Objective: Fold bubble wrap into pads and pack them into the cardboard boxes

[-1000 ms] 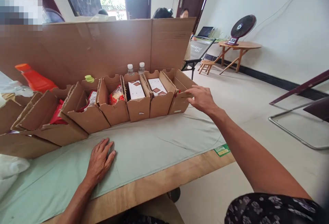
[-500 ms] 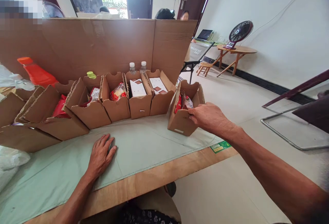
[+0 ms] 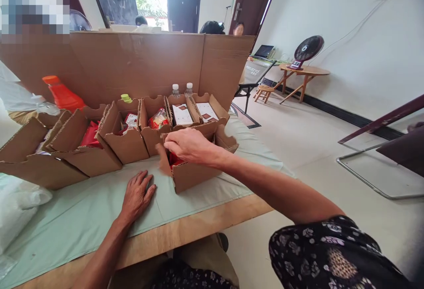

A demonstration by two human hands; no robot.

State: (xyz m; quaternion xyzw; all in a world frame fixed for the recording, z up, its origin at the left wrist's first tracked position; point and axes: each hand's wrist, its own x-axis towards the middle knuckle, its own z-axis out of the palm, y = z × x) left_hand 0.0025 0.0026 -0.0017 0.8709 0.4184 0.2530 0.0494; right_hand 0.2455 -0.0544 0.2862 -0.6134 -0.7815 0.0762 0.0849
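My right hand (image 3: 188, 144) is closed on the upper rim of an open cardboard box (image 3: 198, 177), which stands turned sideways in front of the row. Inside that box a bit of red packaging (image 3: 174, 160) shows; my hand and forearm cover the rest. My left hand (image 3: 137, 195) lies flat on the pale green cloth (image 3: 99, 205), fingers stretched out, holding nothing. Behind both hands runs a row of similar cardboard bins (image 3: 130, 145). They contain a red packet (image 3: 91, 134), a red-and-clear packet (image 3: 159, 119) and white cartons (image 3: 182, 114).
A tall cardboard panel (image 3: 149, 63) stands behind the bins. Before it are an orange bottle (image 3: 66, 95) and two white-capped bottles (image 3: 189, 89). Clear plastic wrap (image 3: 20, 214) lies at left. The wooden table edge (image 3: 185, 225) runs nearest me. Other people are beyond the panel.
My right hand has moved left with the cardboard box, which has swung from the row's right end to a sideways position in front of it. My left hand stays flat on the cloth.
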